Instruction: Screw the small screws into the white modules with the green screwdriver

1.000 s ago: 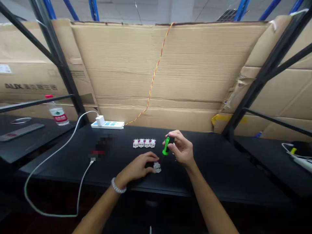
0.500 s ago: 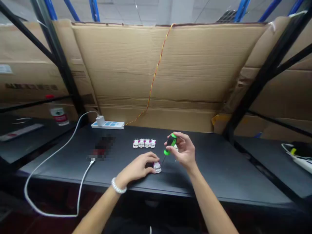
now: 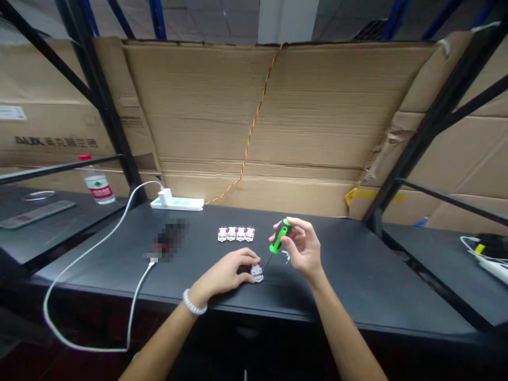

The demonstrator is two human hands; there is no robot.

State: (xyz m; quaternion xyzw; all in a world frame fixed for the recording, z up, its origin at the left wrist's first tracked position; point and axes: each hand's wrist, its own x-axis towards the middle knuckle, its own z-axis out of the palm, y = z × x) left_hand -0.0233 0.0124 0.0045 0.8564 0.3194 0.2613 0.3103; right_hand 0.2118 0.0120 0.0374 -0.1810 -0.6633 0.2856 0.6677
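Note:
A small white and purple module (image 3: 257, 272) lies on the dark tabletop near its front edge. My left hand (image 3: 232, 272) is closed on its left side, fingers at the back and thumb at the front. Between the fingers of my right hand (image 3: 304, 246) is a green and black screwdriver (image 3: 281, 236), tilted so that its shaft runs down to the module's right side. Whether the tip sits in a screw is too small to tell. Several similar white modules (image 3: 236, 234) stand in a row behind. Small white pieces (image 3: 286, 256) lie beside my right hand, partly hidden by it.
A white power strip (image 3: 178, 204) with a plugged-in charger lies at the back left. Its white cable (image 3: 79, 254) loops over the table's front edge to a blurred dark object (image 3: 170, 241). Cardboard (image 3: 254, 116) walls the back, and black posts (image 3: 413, 143) flank the table.
My right hand and the screwdriver have turned slightly, with the handle showing more green. The module and my left hand stay in place. The view has shifted a little.

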